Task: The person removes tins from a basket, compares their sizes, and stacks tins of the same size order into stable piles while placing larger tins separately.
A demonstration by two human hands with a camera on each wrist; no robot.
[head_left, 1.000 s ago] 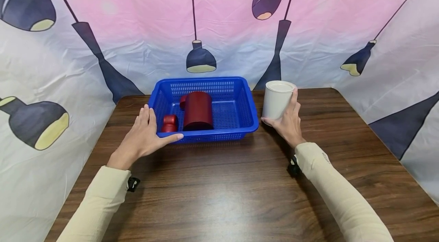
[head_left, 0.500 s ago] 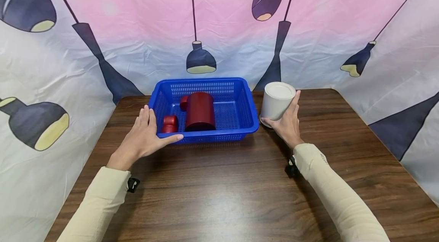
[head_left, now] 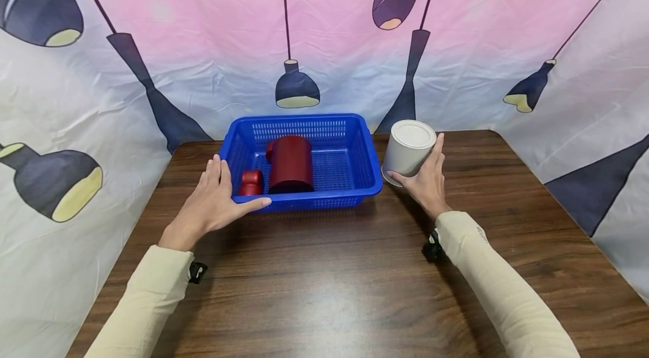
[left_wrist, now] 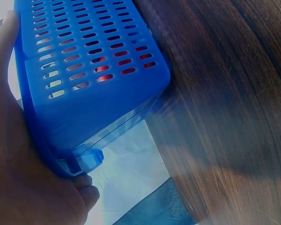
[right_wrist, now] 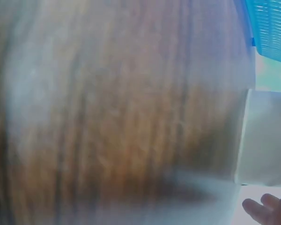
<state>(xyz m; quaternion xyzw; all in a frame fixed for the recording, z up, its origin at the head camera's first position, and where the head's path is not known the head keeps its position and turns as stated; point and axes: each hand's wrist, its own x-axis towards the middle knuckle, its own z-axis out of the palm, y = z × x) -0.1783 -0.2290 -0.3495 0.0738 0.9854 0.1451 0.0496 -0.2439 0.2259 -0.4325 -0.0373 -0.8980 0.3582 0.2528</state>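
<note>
A white tin can (head_left: 403,156) stands tilted on the table right of the blue basket, its top leaning right. My right hand (head_left: 427,186) grips it, thumb low at the front and fingers along the right side. In the right wrist view the lower part of the can (right_wrist: 264,140) shows near the fingertips (right_wrist: 255,211). My left hand (head_left: 210,203) rests on the left front corner of the blue plastic basket (head_left: 324,198), thumb straight along the front rim. A dark red cylinder (head_left: 291,163) with a round knob-like part lies inside, beside a small red rounded piece (head_left: 251,182).
The basket stands near the back of the brown wood-grain table (head_left: 314,268). A fabric backdrop (head_left: 203,65) printed with lamps hangs behind and at both sides. Cameras are strapped to both wrists.
The white can has gone from nearly upright to tilted, its base shifting slightly left. The red cylinder has rolled a little right and back left. My left hand stays put.
</note>
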